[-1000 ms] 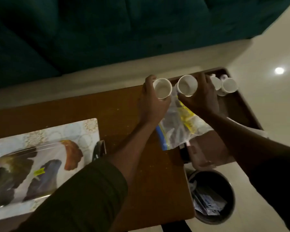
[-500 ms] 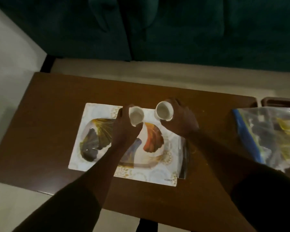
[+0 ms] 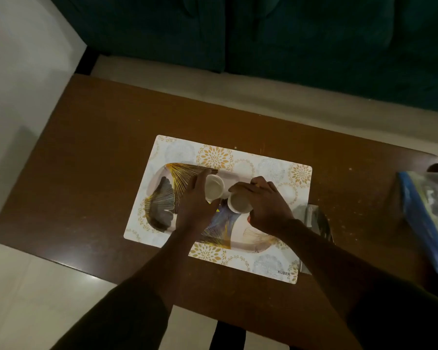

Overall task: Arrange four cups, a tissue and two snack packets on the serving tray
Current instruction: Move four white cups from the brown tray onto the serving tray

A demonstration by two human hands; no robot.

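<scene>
An oval serving tray [image 3: 162, 198] with gold and dark leaf patterns lies on a patterned placemat [image 3: 263, 165] in the middle of the brown table. My left hand [image 3: 195, 205] holds a small white cup [image 3: 214, 188] over the tray's centre. My right hand [image 3: 266, 205] grips a second white cup [image 3: 239, 202] just to the right of the first, low over the tray. Both cups have their openings up, and they sit almost side by side. A clear plastic bag with a blue strip and yellow contents [image 3: 430, 218] lies at the right edge of the table.
The brown wooden table [image 3: 99, 147] stands in front of a dark teal sofa [image 3: 263, 34]. A dark, shiny flat object [image 3: 316, 223] pokes out from under the placemat's right side. Pale floor tiles show on the left and below.
Both hands carried a cup each from the table's right end to the tray and have lowered them closer to its surface. The view swung left with them.
</scene>
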